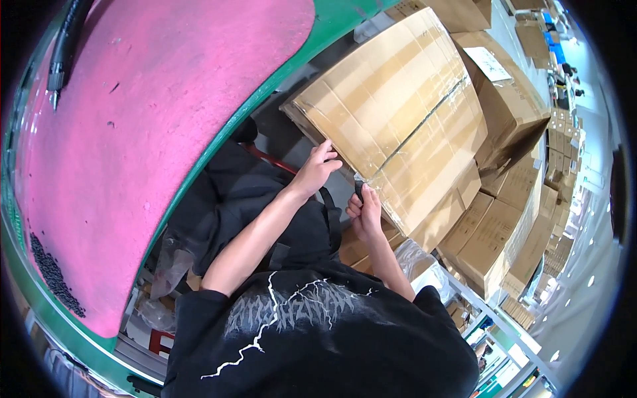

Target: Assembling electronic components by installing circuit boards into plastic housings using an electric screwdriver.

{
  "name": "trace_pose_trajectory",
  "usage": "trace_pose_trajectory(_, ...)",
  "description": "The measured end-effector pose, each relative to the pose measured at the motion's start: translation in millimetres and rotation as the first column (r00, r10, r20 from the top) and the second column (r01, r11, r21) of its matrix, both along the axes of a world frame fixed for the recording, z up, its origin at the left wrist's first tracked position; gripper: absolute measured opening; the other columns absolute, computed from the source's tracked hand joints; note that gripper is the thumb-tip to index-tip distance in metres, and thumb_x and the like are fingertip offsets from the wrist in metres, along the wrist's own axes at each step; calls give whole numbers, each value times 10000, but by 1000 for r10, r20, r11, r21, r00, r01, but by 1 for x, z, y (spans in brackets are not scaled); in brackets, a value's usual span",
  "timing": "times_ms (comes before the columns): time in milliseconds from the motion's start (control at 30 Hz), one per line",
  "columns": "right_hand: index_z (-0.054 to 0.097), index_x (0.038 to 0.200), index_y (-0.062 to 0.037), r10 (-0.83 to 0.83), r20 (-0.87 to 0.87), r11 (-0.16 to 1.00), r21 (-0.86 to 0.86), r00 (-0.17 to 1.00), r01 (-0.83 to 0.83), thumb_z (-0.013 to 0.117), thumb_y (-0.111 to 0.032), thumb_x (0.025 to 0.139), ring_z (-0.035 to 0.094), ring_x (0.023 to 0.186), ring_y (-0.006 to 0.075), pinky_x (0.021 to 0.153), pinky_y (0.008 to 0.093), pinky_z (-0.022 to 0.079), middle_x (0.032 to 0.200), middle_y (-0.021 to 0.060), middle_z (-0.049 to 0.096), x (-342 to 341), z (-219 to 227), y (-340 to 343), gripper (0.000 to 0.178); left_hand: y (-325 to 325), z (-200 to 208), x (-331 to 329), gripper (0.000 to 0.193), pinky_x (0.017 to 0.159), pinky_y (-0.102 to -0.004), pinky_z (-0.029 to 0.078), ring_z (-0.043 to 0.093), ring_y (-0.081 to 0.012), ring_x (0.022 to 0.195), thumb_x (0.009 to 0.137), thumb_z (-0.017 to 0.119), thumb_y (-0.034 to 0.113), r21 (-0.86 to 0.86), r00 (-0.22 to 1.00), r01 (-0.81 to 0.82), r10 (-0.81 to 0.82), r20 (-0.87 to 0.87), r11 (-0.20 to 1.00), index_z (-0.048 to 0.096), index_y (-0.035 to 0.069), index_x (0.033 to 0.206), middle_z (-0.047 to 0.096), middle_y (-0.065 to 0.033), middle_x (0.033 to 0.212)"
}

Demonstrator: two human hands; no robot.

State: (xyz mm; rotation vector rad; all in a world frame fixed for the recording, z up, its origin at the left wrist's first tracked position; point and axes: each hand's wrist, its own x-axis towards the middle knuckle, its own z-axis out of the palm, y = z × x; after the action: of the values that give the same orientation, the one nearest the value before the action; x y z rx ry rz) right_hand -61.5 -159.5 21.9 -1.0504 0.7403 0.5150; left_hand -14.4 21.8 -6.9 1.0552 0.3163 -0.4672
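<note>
A large taped cardboard carton (pixel 405 99) lies in front of me, with a dark slit running along the middle of its top. At the near end of that slit, my right hand (pixel 366 211) is closed around a small black-handled tool (pixel 359 190) that looks like a box cutter. Its tip is at the carton's near edge and is hard to make out. My left hand (pixel 317 171) is to the left along the same edge, fingers apart, fingertips touching or very near the cardboard. Nothing shows in that hand.
On the left is a table with a pink mat (pixel 152 132) and a green rim. A black powered screwdriver (pixel 61 63) is over its far corner; small black parts (pixel 53 275) are heaped near its left edge. More cartons (pixel 494 229) stand on the right, beside a metal frame (pixel 494 318).
</note>
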Motion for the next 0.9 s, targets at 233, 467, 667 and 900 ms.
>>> trace_pose_trajectory(233, 520, 1013, -50, -92, -336, 944, 271, 937, 190, 472, -332, 1014, 259, 481, 70, 428, 216, 244, 602, -55, 317, 21, 13, 3, 286, 7, 3, 4, 596, 909, -341, 459, 482, -267, 1207, 868, 568, 126, -5, 1000, 4, -4, 18, 1000, 356, 46, 1419, 431, -195, 1301)
trace_pose_trajectory(467, 530, 996, -24, -74, -315, 915, 356, 946, 190, 469, -301, 1015, 226, 456, 52, 396, 206, 201, 577, -74, 278, 35, 10, 12, 284, 13, 5, 13, 442, 781, -285, 488, 563, -154, 1031, 876, 555, 87, 175, 964, -224, 244, -106, 959, 445, 68, 1304, 522, -72, 1194)
trace_pose_trajectory(667, 521, 972, -29, -270, -279, 919, 211, 922, 333, 474, -286, 1013, 232, 466, 58, 405, 213, 207, 578, -73, 278, 22, 5, 2, 263, 21, -2, 16, 409, 739, -270, 476, 561, -133, 952, 886, 549, 96, 161, 931, -292, 319, -180, 943, 461, 89, 1285, 529, -49, 1129)
trace_pose_trajectory(900, 519, 930, -65, -217, -307, 956, 125, 926, 265, 454, -302, 1015, 295, 462, 53, 411, 200, 256, 573, -63, 329, 1, 22, -124, 260, 25, -2, 13, 424, 715, -261, 478, 540, -125, 900, 813, 547, 9, 152, 910, -357, 380, -167, 922, 488, 67, 1229, 518, -52, 1050)
